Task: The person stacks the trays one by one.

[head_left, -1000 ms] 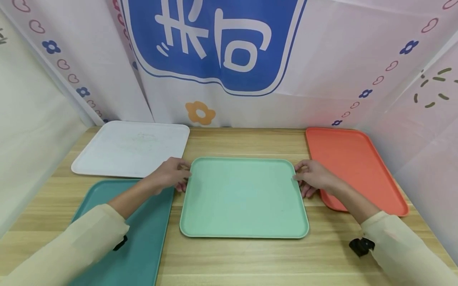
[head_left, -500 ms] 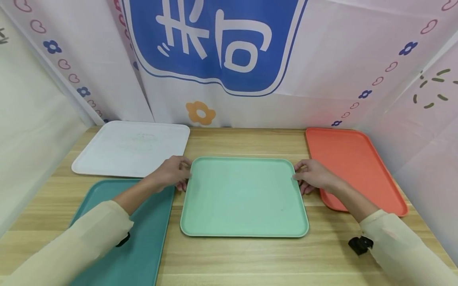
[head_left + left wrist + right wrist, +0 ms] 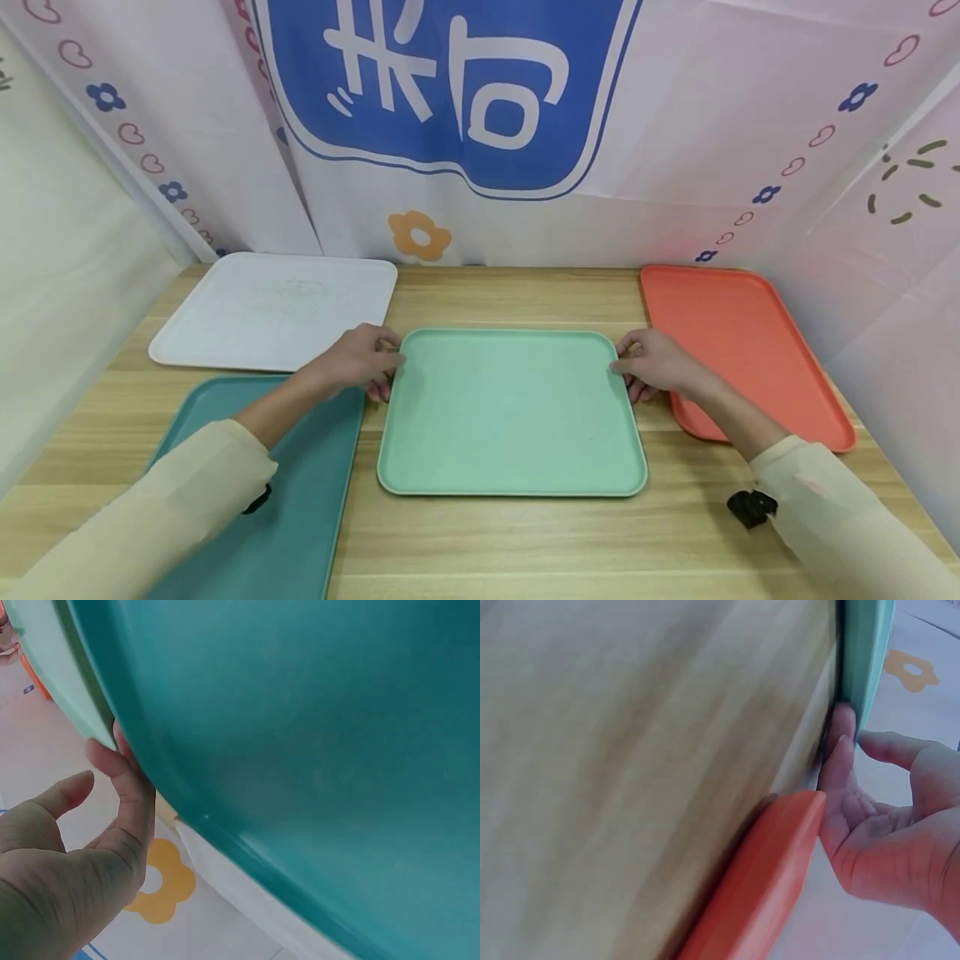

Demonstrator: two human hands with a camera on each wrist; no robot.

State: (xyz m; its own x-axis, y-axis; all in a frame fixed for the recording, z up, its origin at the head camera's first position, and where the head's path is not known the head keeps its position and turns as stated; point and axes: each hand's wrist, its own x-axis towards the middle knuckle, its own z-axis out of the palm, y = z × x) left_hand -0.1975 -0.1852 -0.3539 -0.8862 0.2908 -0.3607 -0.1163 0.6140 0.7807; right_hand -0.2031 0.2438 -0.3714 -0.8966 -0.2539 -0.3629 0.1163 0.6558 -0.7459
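Gripping the light green tray (image 3: 510, 417) at both short sides, the two hands held it over the middle of the wooden table (image 3: 487, 550). The left hand (image 3: 356, 358) pinched the left rim, thumb above the edge; its finger contact was partly hidden. The right hand (image 3: 652, 362) pinched the right rim between thumb and fingers, near a corner of the red tray (image 3: 742, 358). The light green tray was level, its raised rim enclosing a plain surface; whether it touched the table could not be told. The white tray (image 3: 277, 308), at far left, bore faint greenish marks (image 3: 303, 290). The teal tray (image 3: 292, 492) lay just in front of it, under the left forearm (image 3: 288, 408). Compared with the frame half a second earlier, both thumbs reached slightly farther inward over the rim. All four trays had kept their positions.
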